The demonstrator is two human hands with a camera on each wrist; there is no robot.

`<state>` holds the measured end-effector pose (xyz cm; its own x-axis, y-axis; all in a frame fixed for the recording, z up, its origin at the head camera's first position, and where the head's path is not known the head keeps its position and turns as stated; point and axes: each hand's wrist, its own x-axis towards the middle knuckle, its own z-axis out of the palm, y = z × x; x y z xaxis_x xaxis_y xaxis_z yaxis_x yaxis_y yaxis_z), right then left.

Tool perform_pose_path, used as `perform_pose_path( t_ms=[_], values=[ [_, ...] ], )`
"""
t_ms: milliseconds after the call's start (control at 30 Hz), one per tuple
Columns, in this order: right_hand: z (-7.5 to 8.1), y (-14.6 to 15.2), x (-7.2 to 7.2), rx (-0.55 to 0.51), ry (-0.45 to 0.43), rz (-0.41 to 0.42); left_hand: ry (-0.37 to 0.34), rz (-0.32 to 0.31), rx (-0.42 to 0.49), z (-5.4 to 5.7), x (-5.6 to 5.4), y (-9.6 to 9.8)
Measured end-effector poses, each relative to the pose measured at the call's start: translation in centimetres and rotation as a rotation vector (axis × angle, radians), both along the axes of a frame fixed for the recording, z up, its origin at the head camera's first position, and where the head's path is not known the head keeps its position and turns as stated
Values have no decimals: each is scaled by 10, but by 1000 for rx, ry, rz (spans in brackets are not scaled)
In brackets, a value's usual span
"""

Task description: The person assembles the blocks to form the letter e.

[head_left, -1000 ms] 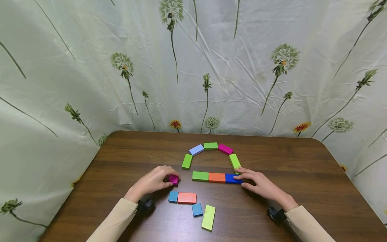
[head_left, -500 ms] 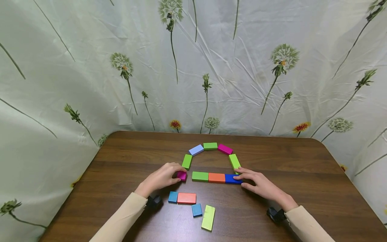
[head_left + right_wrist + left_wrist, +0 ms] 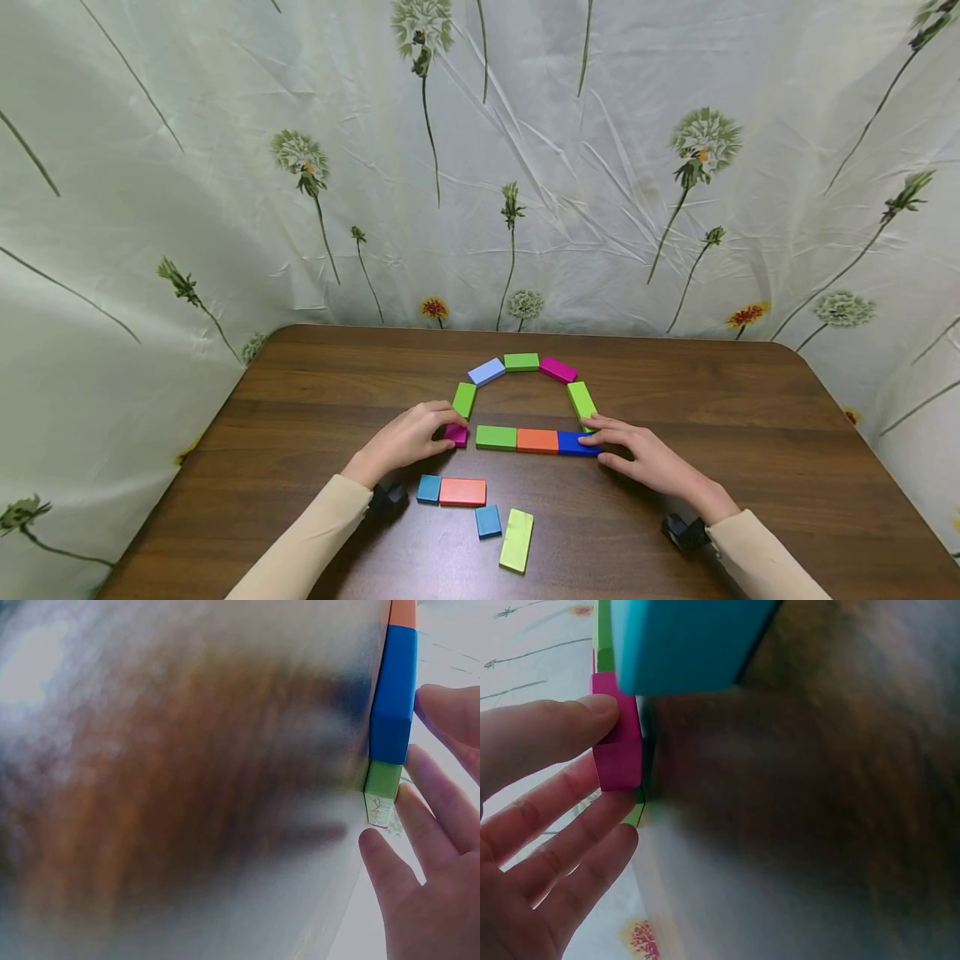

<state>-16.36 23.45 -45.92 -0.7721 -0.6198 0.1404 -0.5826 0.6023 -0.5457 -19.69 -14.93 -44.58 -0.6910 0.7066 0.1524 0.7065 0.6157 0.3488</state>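
My left hand (image 3: 408, 437) pinches a small magenta block (image 3: 456, 434) between thumb and fingers, just left of the green end (image 3: 497, 437) of a straight row. In the left wrist view the thumb lies on the magenta block's (image 3: 619, 765) face and fingers are behind it. The row continues with an orange block (image 3: 537, 441) and a blue block (image 3: 570, 443). My right hand (image 3: 648, 457) has loosely extended fingers resting at the blue block's right end, partly covering it. One finger reaches the lower end of a lime block (image 3: 581, 399).
Behind the row, blocks form an arch: green (image 3: 465, 398), light blue (image 3: 487, 372), green (image 3: 522, 362), magenta (image 3: 558, 370) and the lime one. Nearer on the wooden table (image 3: 300, 375) lie blue squares (image 3: 488, 522), a coral block (image 3: 462, 492) and a yellow-green block (image 3: 517, 541). A floral curtain (image 3: 480, 167) hangs behind.
My left hand has slid the small magenta block rightward and slightly away, up close to the row's green end and below the arch's left green block. The right hand has stayed put.
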Motion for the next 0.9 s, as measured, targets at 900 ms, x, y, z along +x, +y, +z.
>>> perform_pose_path(
  t_ms=[900],
  values=[
    [0,0,0,-5,-9,-3,35,29,26,-5,-1,1]
  ],
)
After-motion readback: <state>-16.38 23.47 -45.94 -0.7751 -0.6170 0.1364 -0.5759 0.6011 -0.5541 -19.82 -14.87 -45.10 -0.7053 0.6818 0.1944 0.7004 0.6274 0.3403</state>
